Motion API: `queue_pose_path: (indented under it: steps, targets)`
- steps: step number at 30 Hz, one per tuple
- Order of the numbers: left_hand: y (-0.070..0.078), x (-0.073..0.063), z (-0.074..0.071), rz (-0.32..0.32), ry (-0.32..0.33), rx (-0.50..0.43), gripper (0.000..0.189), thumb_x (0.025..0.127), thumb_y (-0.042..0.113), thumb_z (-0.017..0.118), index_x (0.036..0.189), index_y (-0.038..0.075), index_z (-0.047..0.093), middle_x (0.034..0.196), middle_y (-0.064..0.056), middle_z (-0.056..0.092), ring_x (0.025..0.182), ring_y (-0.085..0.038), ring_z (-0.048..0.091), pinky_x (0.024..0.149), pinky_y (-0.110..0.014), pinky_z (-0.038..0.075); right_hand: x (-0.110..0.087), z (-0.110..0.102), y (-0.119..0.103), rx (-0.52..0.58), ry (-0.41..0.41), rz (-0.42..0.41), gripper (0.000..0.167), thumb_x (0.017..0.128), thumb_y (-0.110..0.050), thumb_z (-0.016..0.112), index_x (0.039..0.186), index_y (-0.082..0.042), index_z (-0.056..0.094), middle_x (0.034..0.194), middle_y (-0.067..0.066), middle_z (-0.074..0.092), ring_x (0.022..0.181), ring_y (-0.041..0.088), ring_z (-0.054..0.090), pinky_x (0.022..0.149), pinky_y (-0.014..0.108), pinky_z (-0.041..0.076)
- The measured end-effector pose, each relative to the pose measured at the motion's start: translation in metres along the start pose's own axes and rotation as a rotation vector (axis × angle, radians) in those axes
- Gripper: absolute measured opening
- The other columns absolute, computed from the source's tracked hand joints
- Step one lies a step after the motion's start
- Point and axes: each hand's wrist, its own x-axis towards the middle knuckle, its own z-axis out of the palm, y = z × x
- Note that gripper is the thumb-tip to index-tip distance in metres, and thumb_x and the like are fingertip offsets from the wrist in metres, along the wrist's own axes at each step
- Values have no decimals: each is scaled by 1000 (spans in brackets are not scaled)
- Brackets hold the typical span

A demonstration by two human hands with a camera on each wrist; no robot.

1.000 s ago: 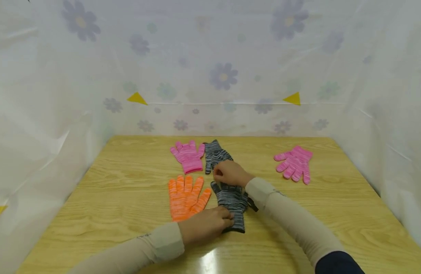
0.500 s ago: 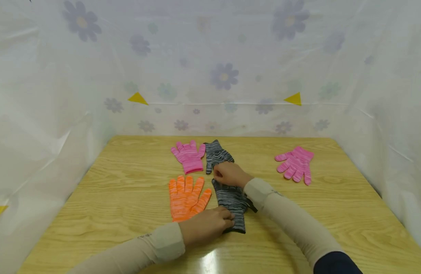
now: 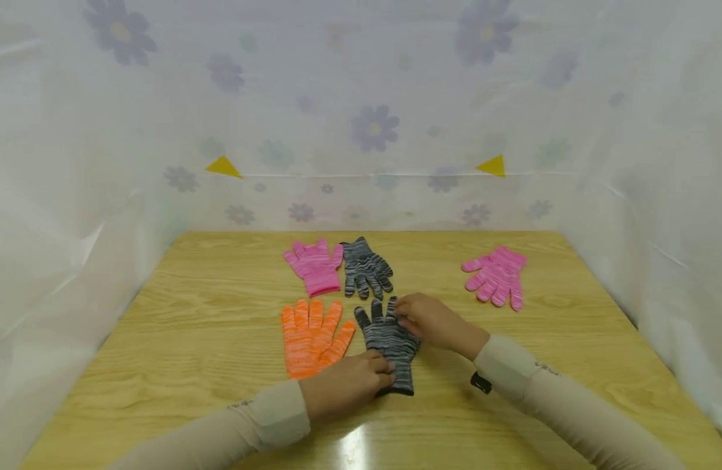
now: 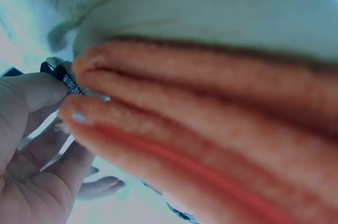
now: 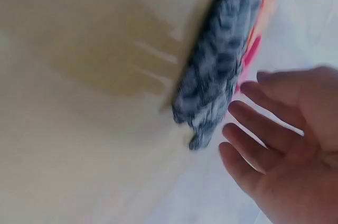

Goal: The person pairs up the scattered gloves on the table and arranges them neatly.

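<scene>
A black-and-grey striped knit glove (image 3: 390, 339) lies in the middle of the wooden table, fingers pointing away from me. My left hand (image 3: 346, 385) rests over its cuff end; in the left wrist view the thumb (image 4: 47, 91) is at the dark cuff edge, with the other fingers loosely extended. My right hand (image 3: 434, 323) is at the glove's right-side fingers and hides part of them. In the right wrist view its fingers (image 5: 253, 150) are relaxed and slightly bent, beside the glove. An orange glove (image 3: 308, 339) lies just left, its cuff partly behind my left hand.
A second striped grey glove (image 3: 365, 267) lies farther back, against a pink glove (image 3: 318, 266). Another pink glove (image 3: 497, 277) lies at the back right. White flowered sheeting (image 3: 314, 117) encloses the table's back and sides.
My right hand has moved right and toward me, off the glove's fingertips, so several of its fingers and the rear grey glove now show. The left hand stays at the cuff.
</scene>
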Motion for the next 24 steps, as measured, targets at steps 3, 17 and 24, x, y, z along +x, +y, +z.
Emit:
queue_pose_path:
  steps: [3,17,24]
  targets:
    - [0,-1,-1,-6,-20,5,28,94,19,60,121,15,67,121,2,65,110,-12,57,94,-19,48,-15,10,-6,-51,-94,-110,42,95,-12,57,132,8,51,136,24,50,128,40,45,104,50,41]
    - [3,-3,-2,-2,-20,31,32,95,19,59,125,14,64,129,-1,61,113,-13,56,97,-21,47,-26,24,24,36,-350,33,71,102,-50,31,154,-8,9,161,12,5,146,31,7,117,56,12]
    - [2,-4,-2,3,-22,47,31,94,18,60,124,14,65,128,-1,61,112,-13,56,96,-20,47,-18,20,26,12,-361,122,71,101,-51,30,155,-9,8,161,11,4,147,31,6,115,62,9]
